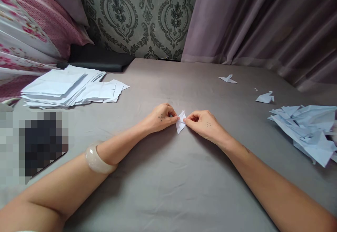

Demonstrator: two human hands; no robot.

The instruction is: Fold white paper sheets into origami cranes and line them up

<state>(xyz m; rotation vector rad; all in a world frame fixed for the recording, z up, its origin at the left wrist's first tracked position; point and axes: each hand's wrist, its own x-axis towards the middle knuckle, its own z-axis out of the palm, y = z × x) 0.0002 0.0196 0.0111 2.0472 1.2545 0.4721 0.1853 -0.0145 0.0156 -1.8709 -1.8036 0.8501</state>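
Observation:
A small folded piece of white paper, pointed at its top and bottom, is held between my two hands just above the grey cloth. My left hand pinches its left side between thumb and fingers. On the opposite side, my right hand grips the paper's right edge with its fingertips. The fingers of both hands are closed and hide the side edges of the paper. A pale bangle circles my left forearm.
At the left lies a stack of white paper, with a black folded item behind it. A folded paper bird and another folded paper figure sit at the right, near a heap of folded papers. Curtains hang behind.

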